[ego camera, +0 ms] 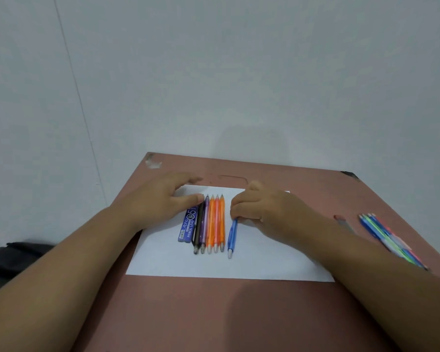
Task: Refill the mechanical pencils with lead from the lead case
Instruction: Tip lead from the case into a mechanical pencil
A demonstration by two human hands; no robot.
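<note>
Head view, contents by descending size. Wall (pixel 239 72): pale grey-white, plain, behind the table. Table (pixel 214 313): reddish-brown top, chipped at its far left corner, dark damage at the far right corner. Sheet of white paper (pixel 252 262): lies flat on the table and carries the task items. Left hand (pixel 160 199): fingers spread and relaxed, holding nothing, thumb tip just beside the far end of the black pencil, palm over the far end of the lead case. Right hand (pixel 267 207): fingers curled, pinching the far end of the blue mechanical pencil (pixel 232 236), which lies on the paper slightly apart to the right of the row. Bundle of coloured pencils (pixel 389 237): blue, green and pink barrels, off the paper at the table's right side, partly behind the right forearm. Row of mechanical pencils, side by side and touching, tips pointing away: black pencil (pixel 198 224), purple pencil (pixel 204 222), three orange pencils (pixel 216 222). Lead case (pixel 188 226): dark blue, flat on the paper at the left end of the row, touching the black pencil; white lettering reads "0.5" and "PENCIL LEAD", with a brand word that looks like "Apna". Small reddish object (pixel 340 217): on the table near the bundle, too blurred to identify.
</note>
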